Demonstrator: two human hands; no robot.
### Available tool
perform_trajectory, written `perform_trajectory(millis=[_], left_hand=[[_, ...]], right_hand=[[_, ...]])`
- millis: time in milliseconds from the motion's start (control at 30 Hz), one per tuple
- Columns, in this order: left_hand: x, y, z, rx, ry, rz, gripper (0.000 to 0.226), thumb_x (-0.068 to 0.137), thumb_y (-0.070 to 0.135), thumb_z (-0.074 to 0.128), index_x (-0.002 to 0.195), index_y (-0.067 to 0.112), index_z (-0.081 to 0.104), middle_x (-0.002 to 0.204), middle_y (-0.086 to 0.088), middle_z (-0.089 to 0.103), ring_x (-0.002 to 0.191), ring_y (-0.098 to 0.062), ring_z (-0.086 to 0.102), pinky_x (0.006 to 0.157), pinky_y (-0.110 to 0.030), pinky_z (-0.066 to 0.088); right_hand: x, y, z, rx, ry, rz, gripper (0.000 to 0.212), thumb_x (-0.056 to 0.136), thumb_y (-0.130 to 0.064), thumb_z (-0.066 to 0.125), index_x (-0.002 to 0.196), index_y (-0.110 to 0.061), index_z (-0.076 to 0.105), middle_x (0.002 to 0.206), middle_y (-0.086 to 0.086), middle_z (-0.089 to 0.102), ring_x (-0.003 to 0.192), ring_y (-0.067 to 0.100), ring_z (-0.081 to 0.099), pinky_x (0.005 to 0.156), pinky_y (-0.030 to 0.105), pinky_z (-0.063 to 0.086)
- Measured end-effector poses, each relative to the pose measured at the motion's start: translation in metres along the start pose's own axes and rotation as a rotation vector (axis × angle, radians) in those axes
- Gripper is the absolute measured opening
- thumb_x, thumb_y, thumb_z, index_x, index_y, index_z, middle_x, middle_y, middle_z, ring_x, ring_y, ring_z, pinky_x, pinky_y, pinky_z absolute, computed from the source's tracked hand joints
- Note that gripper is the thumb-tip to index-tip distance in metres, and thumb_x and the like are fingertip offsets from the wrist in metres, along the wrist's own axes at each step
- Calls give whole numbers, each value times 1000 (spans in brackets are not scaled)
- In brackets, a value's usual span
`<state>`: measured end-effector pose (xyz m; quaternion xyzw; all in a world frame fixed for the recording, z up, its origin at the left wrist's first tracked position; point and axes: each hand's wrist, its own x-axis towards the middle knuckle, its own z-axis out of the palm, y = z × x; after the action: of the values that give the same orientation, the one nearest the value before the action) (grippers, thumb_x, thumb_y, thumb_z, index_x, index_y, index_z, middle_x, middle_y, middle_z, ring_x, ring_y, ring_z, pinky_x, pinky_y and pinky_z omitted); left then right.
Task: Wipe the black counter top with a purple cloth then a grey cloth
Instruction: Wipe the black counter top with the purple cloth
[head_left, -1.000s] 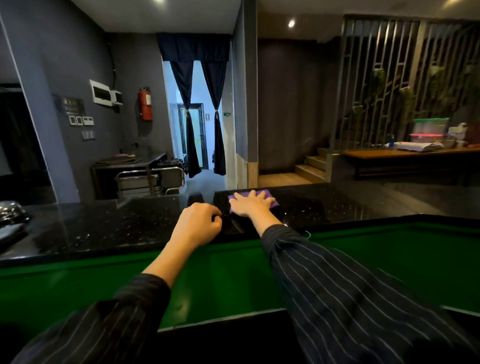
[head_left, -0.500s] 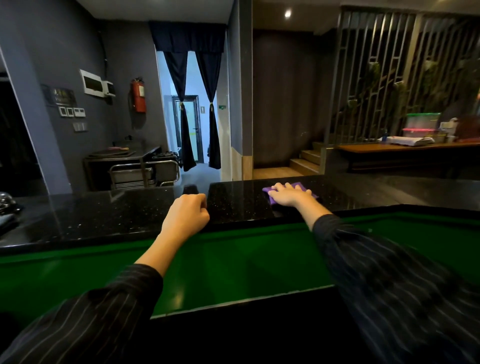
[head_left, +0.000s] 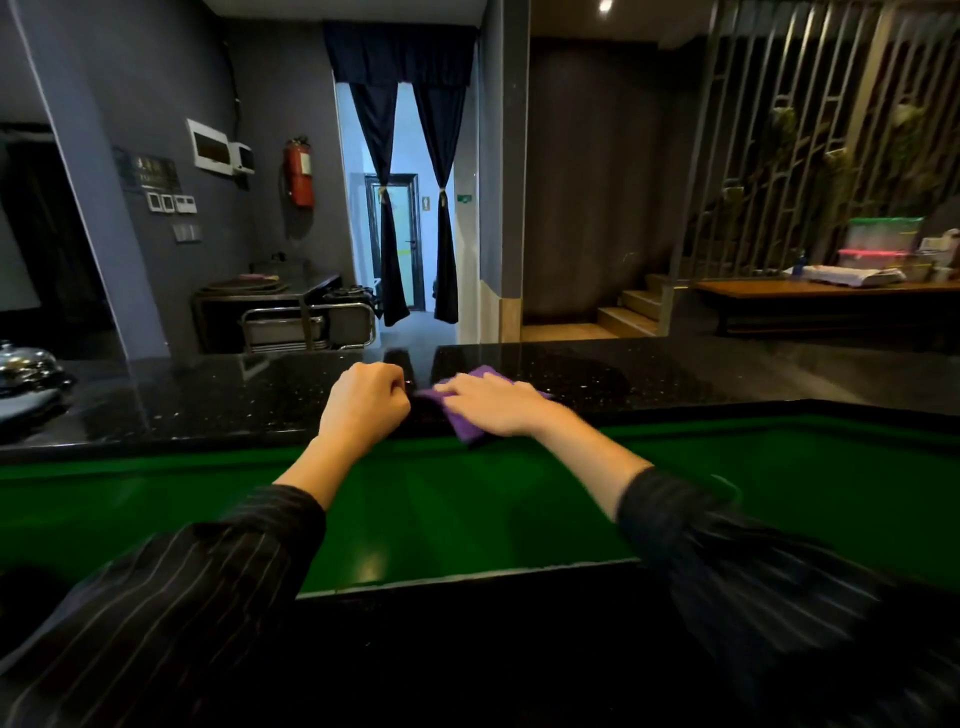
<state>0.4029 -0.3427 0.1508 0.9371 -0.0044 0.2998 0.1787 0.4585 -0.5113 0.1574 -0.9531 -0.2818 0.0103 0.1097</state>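
The black speckled counter top (head_left: 649, 379) runs across the view in front of me. A purple cloth (head_left: 466, 429) lies on it near the front edge, mostly covered by my right hand (head_left: 498, 405), which presses down on it with fairly straight fingers. My left hand (head_left: 363, 405) rests as a curled fist on the counter's front edge, just left of the cloth, with nothing visible in it. No grey cloth is in view.
A shiny metal object (head_left: 26, 371) sits on the counter at the far left. Below the counter's edge is a green panel (head_left: 415, 499). Behind the counter stand a steel trolley (head_left: 306, 327) and, at right, a wooden table (head_left: 831, 288) with containers.
My right hand slid the purple cloth to the right, then back left, and it now sits close beside my left fist and nearer the front edge. The left fist stayed put.
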Motion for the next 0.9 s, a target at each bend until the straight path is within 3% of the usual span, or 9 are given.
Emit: perform_trajectory(millis=[67,133,200,267,367,533,700,833,900], left_hand=[[-1,2,1,5,-16,-13,20,77,9,47,73,8,67,72,-14,67,69,-35,60,59,-33,45],[-2,4,2,4,-22,-24,18,76,8,47,72,10,64,73,-11,66,70,-33,60,59,-32,43],[-1,3,3,-9,-20,-32,17,75,6,48,71,12,63,74,-10,67,72,-31,60,60,-30,39],[0,2,5,-10,-14,-34,20,75,6,48,76,12,67,78,-9,68,75,-30,61,62,-29,38],[5,-3,11,16,11,-19,26,77,7,49,85,15,72,86,-8,71,81,-29,63,66,-30,43],[10,-9,19,47,67,-17,31,79,7,47,88,15,76,83,-10,73,75,-28,64,66,-30,48],[11,-14,21,91,137,-8,44,68,23,34,78,11,75,79,-15,73,75,-34,65,69,-41,53],[5,-6,17,126,180,6,40,70,22,36,73,4,71,79,-17,71,76,-36,64,66,-39,50],[-3,-8,13,150,199,63,38,76,24,36,76,8,71,82,-12,71,81,-31,64,69,-36,49]], right_hand=[[-11,45,-13,152,-43,44,35,98,-26,37,131,-23,47,131,6,54,114,20,50,99,41,37],[-12,87,-24,240,-23,148,27,93,-20,38,116,-20,53,107,-3,66,96,13,58,94,35,43],[-1,110,-31,162,29,315,32,89,-35,32,114,-27,50,126,0,62,120,25,53,108,52,33],[17,110,-30,-27,19,480,53,95,-45,23,143,-26,33,158,7,26,144,40,20,111,67,13],[52,93,-28,-95,4,511,60,98,-51,19,154,-26,17,163,12,6,146,45,5,111,70,7],[121,46,-16,-133,-36,422,61,98,-53,22,152,-25,23,160,17,13,142,51,10,107,75,10],[150,-29,0,-121,-131,95,62,95,-64,21,152,-39,17,163,4,6,147,42,5,105,75,7],[139,-38,8,-103,-217,-125,77,81,-79,19,151,-47,12,164,-5,2,150,31,-2,113,68,-3],[112,-22,-3,-56,-241,-225,66,90,-70,24,151,-46,16,164,-3,4,151,26,0,118,56,-4]])
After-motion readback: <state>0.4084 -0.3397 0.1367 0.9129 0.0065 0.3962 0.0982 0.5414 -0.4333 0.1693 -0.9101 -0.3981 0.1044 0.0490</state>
